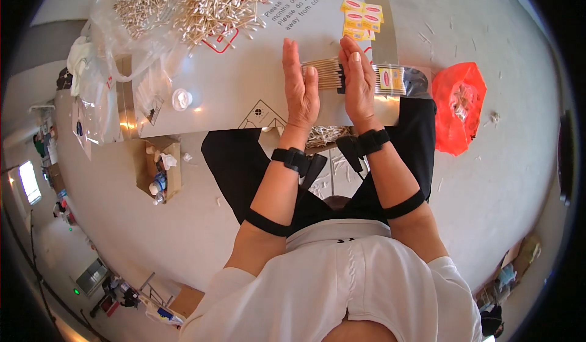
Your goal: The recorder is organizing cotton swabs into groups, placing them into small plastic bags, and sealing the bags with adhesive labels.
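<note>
A row of cotton swabs lies crosswise on the sheet-covered table between my two palms. My left hand stands on edge at its left end, fingers straight and thumb against the swabs. At the other end my right hand stands the same way, fingers stretched out. Just right of that hand is a pack of cotton swabs with a yellow label, partly hidden by the hand. A large heap of loose cotton swabs covers the table's far left.
Several yellow-and-white small cards lie at the far right of the table. A small white round tub stands left. A red plastic bag sits right of the table. Below its left edge is a cardboard box with bottles.
</note>
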### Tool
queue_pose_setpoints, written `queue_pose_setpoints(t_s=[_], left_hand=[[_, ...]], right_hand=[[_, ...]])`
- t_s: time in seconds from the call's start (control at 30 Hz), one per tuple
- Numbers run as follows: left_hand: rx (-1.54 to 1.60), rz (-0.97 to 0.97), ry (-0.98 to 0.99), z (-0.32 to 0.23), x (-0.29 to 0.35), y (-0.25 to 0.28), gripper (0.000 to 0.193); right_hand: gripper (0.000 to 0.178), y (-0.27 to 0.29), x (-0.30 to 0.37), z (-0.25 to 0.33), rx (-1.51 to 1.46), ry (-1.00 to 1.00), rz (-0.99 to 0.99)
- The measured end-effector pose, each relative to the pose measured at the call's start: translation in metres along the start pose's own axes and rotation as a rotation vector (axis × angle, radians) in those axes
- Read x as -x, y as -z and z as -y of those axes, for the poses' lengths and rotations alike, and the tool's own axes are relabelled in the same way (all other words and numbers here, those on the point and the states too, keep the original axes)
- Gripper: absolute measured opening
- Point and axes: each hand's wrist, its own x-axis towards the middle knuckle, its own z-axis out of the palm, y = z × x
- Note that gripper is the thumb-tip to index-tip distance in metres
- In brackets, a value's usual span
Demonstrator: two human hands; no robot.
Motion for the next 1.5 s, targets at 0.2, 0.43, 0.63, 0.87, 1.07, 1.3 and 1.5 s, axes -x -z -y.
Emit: queue_pose_setpoints(t_s=[0.2,0.43,0.63,0.87,1.07,1.3,1.5], left_hand=[[0.496,-0.184,0.178,0.002,-0.007,-0.010,0.062],[0.589,-0.218,0.195,0.001,-0.008,0.005,0.062],[-0.687,0.353,-0.106,-0.020,0.017,0.013,0.091],[-0.764,0.401,-0.056,-0.021,0.023,0.003,0.097],[-0.747,0.411,-0.095,-0.012,0.013,0.004,0.092],[0.338,-0.136,0.112,0.011,-0.021,0.002,0.070],[0.704,-0.145,0.190,0.017,-0.027,-0.021,0.072]], right_hand=[[0.048,0.001,-0.001,-0.006,0.227,0.086,0.026],[0.048,-0.002,0.003,-0.002,-0.056,0.024,-0.053],[0.049,0.009,0.010,0.005,-0.067,-0.007,-0.078],[0.047,0.010,0.010,0.006,-0.069,-0.005,-0.070],[0.044,0.012,0.008,0.003,-0.053,0.012,-0.080],[0.048,0.004,-0.006,0.004,0.019,0.048,-0.040],[0.046,0.003,-0.010,-0.008,0.178,0.141,-0.028]])
